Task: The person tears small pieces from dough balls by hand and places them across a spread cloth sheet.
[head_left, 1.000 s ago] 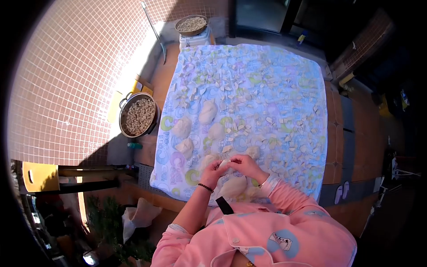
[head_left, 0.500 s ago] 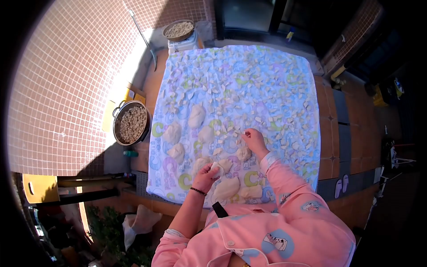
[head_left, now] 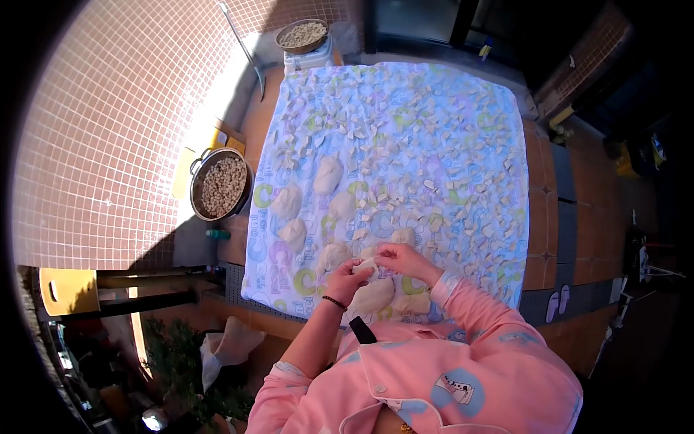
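My left hand [head_left: 345,282] is closed around a pale, dough-like piece [head_left: 367,267] just above the cloth. The fingers of my right hand [head_left: 406,261] pinch together at that same piece, from its right side. Close by lie larger pale lumps: a rounded lump [head_left: 335,256] beyond my left hand, a flat oval lump [head_left: 373,295] below both hands, and a squarish slab [head_left: 413,303] to its right. Further left on the cloth rests another group of lumps [head_left: 287,202]. Many small, broken pale pieces [head_left: 430,184] are scattered over the far and right parts.
A patterned cloth [head_left: 470,282] covers the work surface. To its left stands a pot [head_left: 223,184] of small pale chunks; a basket [head_left: 302,35] of similar chunks sits at the back left. A tiled wall [head_left: 123,137] rises on the left. Slippers [head_left: 558,304] lie at right.
My right hand has come back from the scattered pieces to meet my left hand at the pale piece. My left hand still holds it. The whole view has shifted slightly.
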The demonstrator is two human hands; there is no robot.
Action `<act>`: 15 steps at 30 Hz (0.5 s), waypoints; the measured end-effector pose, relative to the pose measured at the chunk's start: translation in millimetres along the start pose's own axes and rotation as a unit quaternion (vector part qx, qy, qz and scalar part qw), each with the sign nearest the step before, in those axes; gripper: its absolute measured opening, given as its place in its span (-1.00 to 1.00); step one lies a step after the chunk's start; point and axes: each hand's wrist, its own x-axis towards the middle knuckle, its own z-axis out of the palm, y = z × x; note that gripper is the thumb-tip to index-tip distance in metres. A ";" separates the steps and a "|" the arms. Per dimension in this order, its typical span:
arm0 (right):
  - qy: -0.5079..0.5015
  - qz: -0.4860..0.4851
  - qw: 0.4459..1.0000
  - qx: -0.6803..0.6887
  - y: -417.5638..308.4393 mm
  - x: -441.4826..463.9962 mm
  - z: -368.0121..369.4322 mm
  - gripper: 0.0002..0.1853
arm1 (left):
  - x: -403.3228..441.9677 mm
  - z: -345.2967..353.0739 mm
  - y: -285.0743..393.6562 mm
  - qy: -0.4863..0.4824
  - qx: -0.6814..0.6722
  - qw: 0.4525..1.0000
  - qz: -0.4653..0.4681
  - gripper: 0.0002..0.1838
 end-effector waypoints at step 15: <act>-0.076 0.117 0.964 0.227 42.1 -37.3 -1.9 -0.81 | -2.9 5.3 -22.7 -0.044 0.042 0.997 -0.056 -0.71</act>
